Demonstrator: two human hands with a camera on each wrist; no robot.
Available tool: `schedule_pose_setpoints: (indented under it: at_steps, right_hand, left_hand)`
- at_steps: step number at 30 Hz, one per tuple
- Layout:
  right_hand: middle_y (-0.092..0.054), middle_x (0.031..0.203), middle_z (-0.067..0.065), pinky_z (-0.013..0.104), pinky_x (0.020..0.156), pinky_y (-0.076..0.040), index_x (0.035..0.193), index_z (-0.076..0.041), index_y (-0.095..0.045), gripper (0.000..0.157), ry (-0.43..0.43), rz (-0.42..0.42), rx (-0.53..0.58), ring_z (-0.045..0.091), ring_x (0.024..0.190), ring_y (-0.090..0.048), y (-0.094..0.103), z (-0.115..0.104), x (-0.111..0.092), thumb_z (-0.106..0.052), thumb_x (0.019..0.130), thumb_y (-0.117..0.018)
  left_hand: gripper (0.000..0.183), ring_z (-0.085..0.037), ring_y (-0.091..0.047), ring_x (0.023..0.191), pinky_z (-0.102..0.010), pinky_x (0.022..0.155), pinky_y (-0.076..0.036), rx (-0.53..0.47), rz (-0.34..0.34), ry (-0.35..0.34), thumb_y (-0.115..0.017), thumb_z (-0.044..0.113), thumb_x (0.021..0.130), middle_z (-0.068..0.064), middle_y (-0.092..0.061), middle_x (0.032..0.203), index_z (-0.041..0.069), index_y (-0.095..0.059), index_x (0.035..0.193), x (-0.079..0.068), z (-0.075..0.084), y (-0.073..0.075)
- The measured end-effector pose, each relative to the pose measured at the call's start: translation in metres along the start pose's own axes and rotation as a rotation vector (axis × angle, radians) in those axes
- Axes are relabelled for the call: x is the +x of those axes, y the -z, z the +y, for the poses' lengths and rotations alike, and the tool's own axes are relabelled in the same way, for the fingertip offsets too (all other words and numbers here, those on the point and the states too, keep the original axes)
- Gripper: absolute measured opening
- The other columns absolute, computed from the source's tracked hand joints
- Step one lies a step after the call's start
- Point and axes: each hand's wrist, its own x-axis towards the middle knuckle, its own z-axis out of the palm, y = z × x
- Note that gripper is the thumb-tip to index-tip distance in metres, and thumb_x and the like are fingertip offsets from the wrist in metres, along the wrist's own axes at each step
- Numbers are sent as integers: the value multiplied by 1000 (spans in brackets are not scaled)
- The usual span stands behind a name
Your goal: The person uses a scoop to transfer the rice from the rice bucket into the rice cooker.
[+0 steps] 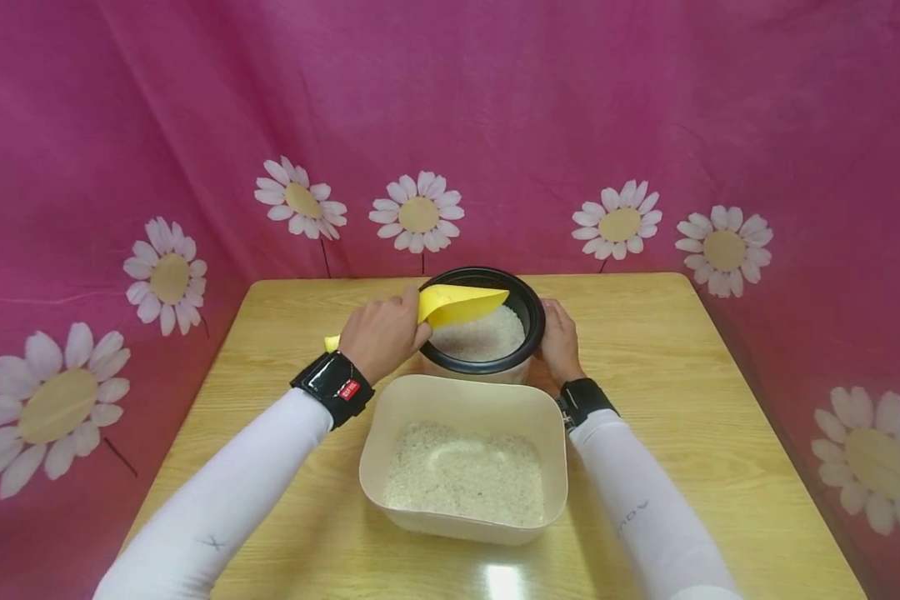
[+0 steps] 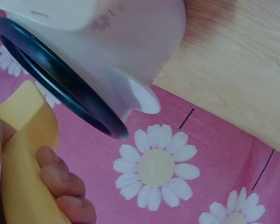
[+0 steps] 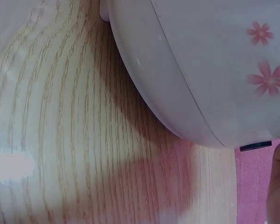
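In the head view my left hand [image 1: 384,333] grips a yellow scoop [image 1: 465,303], its handle end poking out behind the palm. The scoop's blade is tilted on its side over the mouth of a white rice cooker [image 3: 191,79] with a black rim [image 1: 527,304]. White rice [image 1: 487,337] lies inside the cooker. My right hand [image 1: 562,337] holds the cooker's right side, fingertips right at the rim. Fingers [image 2: 60,177] wrap the scoop in the left wrist view; only an edge of the right hand [image 3: 279,186] shows in the right wrist view.
A cream plastic tub [image 1: 371,467] with rice [image 1: 465,475] across its bottom stands in front of the cooker, between my forearms. Both containers stand on a light wooden table [image 1: 667,400]. A pink curtain [image 1: 510,125] with white daisies hangs around the table's back and sides.
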Motion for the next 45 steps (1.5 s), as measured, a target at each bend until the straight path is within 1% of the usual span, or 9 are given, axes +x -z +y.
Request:
schedule_pose_setpoints:
  at_steps: [5,9,14,19,27,33,37,40,45]
  right_hand:
    - [-55,72,-13,20,57,-43,114,-15,-63,30,-29,-7,-5,3,61,-51,1,3,0,-29,112,-36]
    - [-56,77,-14,18,61,-45,116,-14,-63,32,-46,-1,-20,3,65,-52,1,3,0,-31,112,-36]
    - [-57,81,-13,16,63,-45,120,-10,-62,33,-44,5,-24,3,68,-52,1,5,2,-29,112,-35]
    - [-59,86,-15,15,66,-45,127,-8,-61,39,-36,17,-40,2,73,-53,2,24,14,-33,113,-34]
    - [-60,89,-19,15,74,-45,125,-7,-62,45,23,56,-76,1,81,-54,1,35,19,-40,112,-34]
    - [-60,87,-19,16,71,-44,125,-7,-63,45,24,63,-80,2,79,-53,0,33,19,-40,111,-35]
    - [-59,82,-20,17,67,-44,127,-5,-62,43,-10,48,-75,1,73,-53,1,26,17,-35,112,-35]
    - [-59,81,-21,17,68,-43,126,-5,-63,41,-27,52,-62,1,73,-53,1,26,18,-33,112,-35]
    - [-60,83,-16,18,67,-44,120,-12,-64,40,-20,67,-52,3,74,-54,-1,35,20,-39,111,-37]
  left_hand:
    - [21,-18,-50,48,-28,46,-43,30,10,-86,-61,23,96,-2,-49,61,4,-54,95,-12,6,2]
    - [22,-16,-51,49,-28,46,-47,79,12,-140,-64,25,96,-1,-53,61,5,-54,96,-22,12,3]
    - [22,-14,-47,48,-25,46,-44,71,-40,-142,-64,25,97,-1,-52,62,5,-55,95,-32,17,8]
    - [23,-13,-44,48,-25,45,-42,90,-57,-164,-64,27,98,-1,-52,64,6,-55,95,-41,19,12]
    - [26,-12,-49,56,-26,58,-57,231,-42,-315,-68,32,97,-2,-65,76,8,-58,103,-56,16,14]
    - [25,-12,-49,57,-26,58,-56,298,-25,-419,-70,30,95,-2,-67,80,8,-61,104,-65,12,8]
    - [25,-12,-51,56,-26,54,-54,394,-4,-480,-73,29,94,-2,-65,76,8,-62,103,-70,12,4]
    - [27,-12,-57,59,-25,60,-57,463,-32,-516,-76,31,94,-2,-68,79,9,-63,104,-73,15,2]
    - [27,-12,-64,65,-24,68,-60,507,-151,-523,-77,33,93,-1,-71,81,11,-63,102,-81,20,-2]
